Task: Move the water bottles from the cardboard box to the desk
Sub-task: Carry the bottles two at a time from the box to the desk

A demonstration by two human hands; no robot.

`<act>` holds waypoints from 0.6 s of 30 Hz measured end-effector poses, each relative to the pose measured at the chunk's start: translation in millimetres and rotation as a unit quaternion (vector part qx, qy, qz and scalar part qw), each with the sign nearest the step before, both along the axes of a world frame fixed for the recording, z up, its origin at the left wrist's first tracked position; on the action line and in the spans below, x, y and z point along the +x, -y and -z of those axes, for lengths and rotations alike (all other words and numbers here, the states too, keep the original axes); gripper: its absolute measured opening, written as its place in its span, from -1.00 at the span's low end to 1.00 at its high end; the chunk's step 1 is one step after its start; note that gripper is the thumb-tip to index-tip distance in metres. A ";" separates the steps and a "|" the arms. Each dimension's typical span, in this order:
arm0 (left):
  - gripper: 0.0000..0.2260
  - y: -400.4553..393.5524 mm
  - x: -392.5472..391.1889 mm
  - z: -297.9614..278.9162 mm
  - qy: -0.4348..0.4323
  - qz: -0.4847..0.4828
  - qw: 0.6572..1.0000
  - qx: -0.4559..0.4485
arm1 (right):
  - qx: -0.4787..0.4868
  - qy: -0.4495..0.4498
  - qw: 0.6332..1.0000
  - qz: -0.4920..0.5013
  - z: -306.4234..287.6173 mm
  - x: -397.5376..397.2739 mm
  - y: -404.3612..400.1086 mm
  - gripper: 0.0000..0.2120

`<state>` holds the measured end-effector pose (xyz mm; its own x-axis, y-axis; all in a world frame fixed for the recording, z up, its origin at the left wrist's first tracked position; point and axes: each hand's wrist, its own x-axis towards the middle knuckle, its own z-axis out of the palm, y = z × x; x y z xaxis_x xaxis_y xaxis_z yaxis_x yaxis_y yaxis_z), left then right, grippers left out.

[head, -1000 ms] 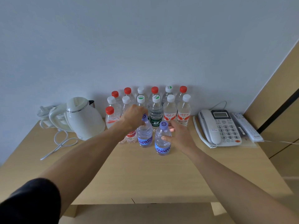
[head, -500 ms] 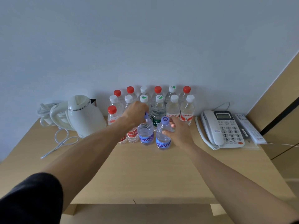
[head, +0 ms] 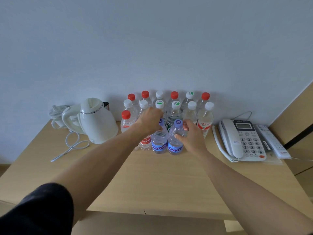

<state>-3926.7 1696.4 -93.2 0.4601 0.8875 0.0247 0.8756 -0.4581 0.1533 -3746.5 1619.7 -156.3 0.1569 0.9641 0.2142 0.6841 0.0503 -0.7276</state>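
Pale wall, wooden desk (head: 152, 184): one kettle (head: 98, 121), one phone (head: 240, 139). Two purple-capped bottles upright in front, left hand (head: 149, 120) clasping one (head: 159, 141), right hand (head: 192, 136) the other (head: 175, 141).

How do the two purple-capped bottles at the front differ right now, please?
The left bottle has its cap mostly hidden under the left hand, which grips its neck from above; the right bottle shows its whole cap, with the right hand holding its side. The left bottle stands beside a red-labelled bottle; the right bottle ends the front row. Both are upright on the desk, clear, with blue labels.
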 end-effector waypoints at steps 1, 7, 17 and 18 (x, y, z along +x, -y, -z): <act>-0.72 -0.6 -1.5 0.8 0.008 -0.001 1.000 0.001 | -0.005 0.008 1.000 -0.007 -0.5 1.7 -0.8 -0.69; -0.75 -1.1 -0.6 2.3 0.017 -0.019 1.000 0.002 | -0.017 0.045 0.998 -0.033 -3.0 7.0 -5.6 -0.49; -0.71 -2.6 4.6 0.4 0.003 -0.042 0.999 -0.006 | -0.001 0.027 0.999 -0.023 0.8 6.0 -7.7 -0.57; -0.71 -2.2 5.6 -0.2 0.004 -0.046 0.999 -0.007 | -0.004 0.025 0.999 -0.025 0.4 6.7 -7.5 -0.55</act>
<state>-3921.1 1698.5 -93.0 0.3763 0.9264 0.0155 0.9126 -0.3735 0.1661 -3739.8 1627.2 -156.7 0.0976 0.9720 0.2137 0.7169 0.0802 -0.6925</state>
